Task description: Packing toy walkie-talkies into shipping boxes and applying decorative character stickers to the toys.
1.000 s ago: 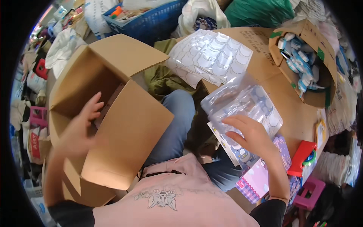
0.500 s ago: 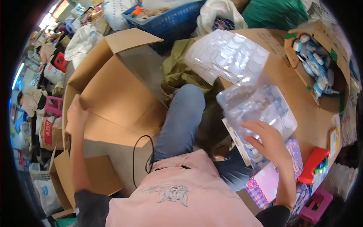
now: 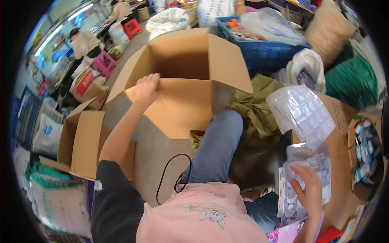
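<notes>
Cardboard box (image 3: pixel 186 93), lg., brown, rectangular w/ flaps splayed, sits just beyond the bent blue-jeaned knee (image 3: pixel 225 129). L hand (image 3: pixel 148 88) is at its near side: grip closed, fingers folded over the rim at the L end of the near flap, so most of the box lies R of & beyond the grip. R hand (image 3: pixel 307 184) is R of the box, nearer the body & well apart from it; fingers loosely bent, thumb spread away, above clear moulded plastic sheets (image 3: pixel 302 154). Can't tell if fingertips touch them.

Rest, all rel. to box: glossy white sheets w/ scalloped outlines (image 3: pixel 302 111) to R, on a flat brown cardboard sheet (image 3: pixel 342 170); crumpled olive-green cloth (image 3: pixel 257 101) just beside R flap; rectangular blue plastic crate (image 3: pixel 263 56) beyond, on R; white plastic sack (image 3: pixel 168 20) just behind; pink plastic stool (image 3: pixel 104 64) farther off, L; smaller open brown carton (image 3: pixel 87 141) L & nearer; thin black cord loop (image 3: pixel 163 175) nearer, by the knee.
</notes>
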The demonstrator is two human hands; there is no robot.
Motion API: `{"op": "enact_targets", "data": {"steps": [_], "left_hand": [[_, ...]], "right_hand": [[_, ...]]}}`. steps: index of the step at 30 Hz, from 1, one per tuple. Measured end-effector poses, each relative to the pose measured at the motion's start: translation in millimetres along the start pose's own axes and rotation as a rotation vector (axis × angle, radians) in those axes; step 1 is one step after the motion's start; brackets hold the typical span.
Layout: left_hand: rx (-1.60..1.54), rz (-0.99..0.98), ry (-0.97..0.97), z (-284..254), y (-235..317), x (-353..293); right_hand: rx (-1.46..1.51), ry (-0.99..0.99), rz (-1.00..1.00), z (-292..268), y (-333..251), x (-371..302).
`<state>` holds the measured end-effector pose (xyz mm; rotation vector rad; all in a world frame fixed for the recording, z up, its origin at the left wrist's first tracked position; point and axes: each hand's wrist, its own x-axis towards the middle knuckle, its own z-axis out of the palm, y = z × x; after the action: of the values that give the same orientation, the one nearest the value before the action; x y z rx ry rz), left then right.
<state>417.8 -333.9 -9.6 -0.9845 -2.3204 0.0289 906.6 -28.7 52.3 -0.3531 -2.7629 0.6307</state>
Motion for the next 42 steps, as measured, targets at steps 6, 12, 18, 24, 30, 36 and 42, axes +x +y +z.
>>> {"op": "enact_targets", "data": {"steps": [6, 12, 18, 24, 30, 36, 42], "left_hand": [[0.018, -0.024, -0.006, 0.2, 4.7, 28.0], [-0.143, 0.080, 0.043, 39.6, 22.8, 92.0], [-0.073, -0.042, 0.012, 113.1, -21.8, 123.0], [-0.064, -0.058, -0.055, 82.6, 142.7, 205.6], [-0.987, 0.864, 0.151, -66.0, 380.2, 193.3], [-1.386, 1.250, -0.279, -121.7, 586.2, 192.6], [-1.408, 1.083, -0.285, -109.8, 787.5, 223.5]], "right_hand": [[0.005, -0.021, 0.030, -2.7, -16.2, -12.1], [-0.052, 0.092, 0.117, -19.7, -24.9, -53.7], [-0.055, 0.143, 0.145, -15.0, -43.7, -93.5], [-0.054, 0.240, 0.458, -43.0, -34.1, -149.3], [-0.283, 0.237, 0.743, -73.9, 48.8, -189.6], [-0.434, 0.232, 0.892, -123.7, 187.6, -187.5], [-0.572, 0.423, 1.075, -163.7, 331.1, -138.6]]}}
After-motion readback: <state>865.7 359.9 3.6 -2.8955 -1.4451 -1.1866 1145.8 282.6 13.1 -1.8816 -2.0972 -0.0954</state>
